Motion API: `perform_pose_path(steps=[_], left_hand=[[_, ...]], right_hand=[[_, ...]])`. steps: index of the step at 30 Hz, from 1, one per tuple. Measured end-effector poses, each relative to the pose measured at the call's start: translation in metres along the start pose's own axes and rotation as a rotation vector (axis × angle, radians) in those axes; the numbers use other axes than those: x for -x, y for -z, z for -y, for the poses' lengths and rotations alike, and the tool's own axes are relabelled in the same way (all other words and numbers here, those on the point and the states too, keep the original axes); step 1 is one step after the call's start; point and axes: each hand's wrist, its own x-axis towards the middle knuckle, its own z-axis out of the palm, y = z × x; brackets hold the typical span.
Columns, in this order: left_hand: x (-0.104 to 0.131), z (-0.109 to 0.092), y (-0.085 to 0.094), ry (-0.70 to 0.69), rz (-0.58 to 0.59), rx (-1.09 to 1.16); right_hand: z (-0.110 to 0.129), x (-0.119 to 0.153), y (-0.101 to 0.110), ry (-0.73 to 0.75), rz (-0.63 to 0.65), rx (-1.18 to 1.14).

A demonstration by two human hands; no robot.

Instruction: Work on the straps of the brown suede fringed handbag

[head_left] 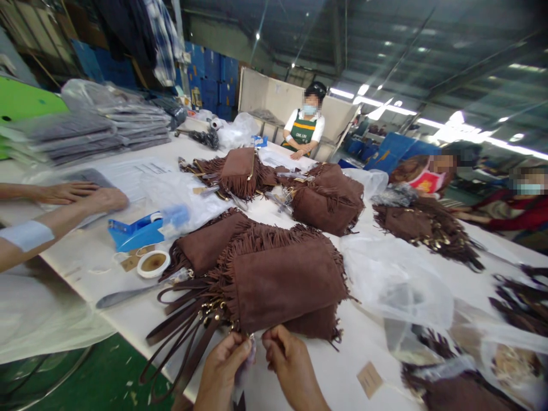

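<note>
My left hand (222,359) and my right hand (285,354) meet at the near edge of the white table (107,268), fingertips pinched on a small pale item (250,348) between them. Directly beyond lies a brown suede fringed bag (282,285), its flap facing me. Its brown straps (184,331) with gold hardware trail left over the table edge. The pinched thing sits at the bag's lower edge; whether it is attached to the bag is unclear.
More fringed bags (327,197) lie across the table. Clear plastic bags (398,285), a blue tape dispenser (139,228) and a tape roll (153,264) sit nearby. A co-worker's arms (51,214) rest at the left; other people sit at the far and right sides.
</note>
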Motion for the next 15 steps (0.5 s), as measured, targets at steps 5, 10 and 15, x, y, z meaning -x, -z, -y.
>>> perform_pose_path(steps=[5,10,15], left_hand=[[0.003,-0.001,-0.002,0.041,-0.038,0.028],[0.003,-0.001,-0.001,0.018,-0.054,-0.018],[0.003,-0.001,0.001,0.018,-0.042,-0.026]], right_hand=[[-0.013,0.004,-0.004,-0.054,0.04,-0.318],[-0.014,-0.001,-0.017,-0.159,0.043,-0.542],[-0.013,-0.004,-0.022,-0.156,0.018,-0.539]])
